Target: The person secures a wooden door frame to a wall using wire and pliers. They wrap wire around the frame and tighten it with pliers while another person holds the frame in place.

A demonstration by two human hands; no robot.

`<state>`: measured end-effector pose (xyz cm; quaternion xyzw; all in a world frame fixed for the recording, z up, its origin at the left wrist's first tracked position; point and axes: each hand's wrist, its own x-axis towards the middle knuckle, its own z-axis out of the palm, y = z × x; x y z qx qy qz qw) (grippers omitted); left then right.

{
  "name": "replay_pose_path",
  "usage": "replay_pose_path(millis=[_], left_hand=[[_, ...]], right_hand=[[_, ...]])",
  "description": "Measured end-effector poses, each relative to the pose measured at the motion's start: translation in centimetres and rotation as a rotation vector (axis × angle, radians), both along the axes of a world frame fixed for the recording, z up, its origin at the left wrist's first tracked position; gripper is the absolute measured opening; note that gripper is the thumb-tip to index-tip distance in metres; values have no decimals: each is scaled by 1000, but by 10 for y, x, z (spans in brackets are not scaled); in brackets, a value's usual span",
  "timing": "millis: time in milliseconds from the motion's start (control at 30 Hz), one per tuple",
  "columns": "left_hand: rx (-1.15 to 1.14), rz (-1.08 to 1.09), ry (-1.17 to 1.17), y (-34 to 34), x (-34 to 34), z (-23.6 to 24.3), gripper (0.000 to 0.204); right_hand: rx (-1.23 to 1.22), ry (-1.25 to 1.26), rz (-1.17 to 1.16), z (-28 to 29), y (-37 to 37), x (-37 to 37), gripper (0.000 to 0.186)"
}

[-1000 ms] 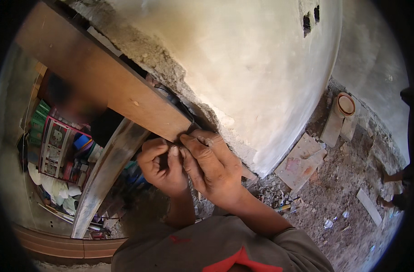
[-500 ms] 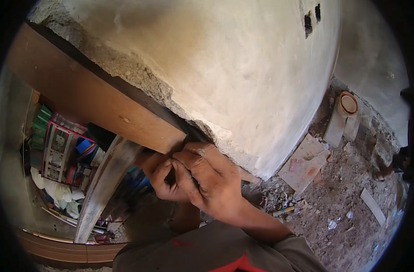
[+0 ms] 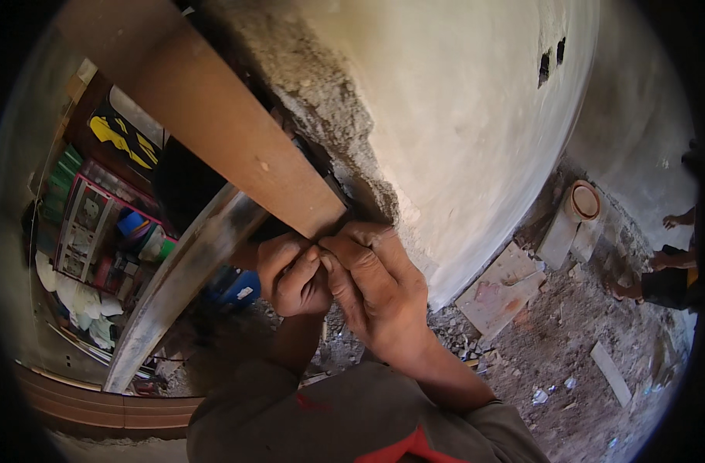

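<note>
Both hands meet at the lower end of a brown wooden frame board (image 3: 244, 147), beside the broken edge of a plastered wall (image 3: 460, 116). My left hand (image 3: 293, 276) is closed, thumb and fingertips pinched together just under the board's end. Close against it, my right hand (image 3: 376, 282) is also closed, its thumb and forefinger meeting the left fingertips. Whatever lies between the fingertips is hidden or too small to make out. A dark gap runs between the board and the rough wall edge (image 3: 321, 92).
A worn wooden beam (image 3: 179, 282) slants at the left, with a pink-edged rack (image 3: 86, 228) beyond it. Rubble ground at the right bears broken boards (image 3: 501, 289) and a round clay-coloured pot (image 3: 584, 201). Another person's legs (image 3: 665, 282) show at the far right.
The view has shifted and turned, so the board now stands steeper. My hands have drawn slightly apart at the knuckles, fingertips still together. More of the other person shows at the right.
</note>
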<state>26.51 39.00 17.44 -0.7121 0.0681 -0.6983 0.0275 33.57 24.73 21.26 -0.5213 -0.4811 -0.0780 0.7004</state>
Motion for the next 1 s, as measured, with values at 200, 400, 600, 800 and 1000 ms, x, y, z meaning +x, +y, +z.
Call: replay_pose_path(millis=[200, 400, 600, 800, 1000], left_hand=[[-130, -16, -22, -14, 3, -3, 24], [-252, -42, -27, -21, 6, -10, 32], [-265, -32, -93, -23, 12, -18, 38], [-329, -34, -158, -30, 21, -22, 36], [-355, 1, -196, -36, 26, -21, 34]], right_hand=[[18, -25, -92, 1, 2, -4, 24], [-4, -82, -184, 4, 4, -3, 28], [-40, -178, -166, 9, -3, 5, 25], [-65, -232, -148, 12, -7, 9, 21], [-94, -266, -149, 18, -8, 9, 20]])
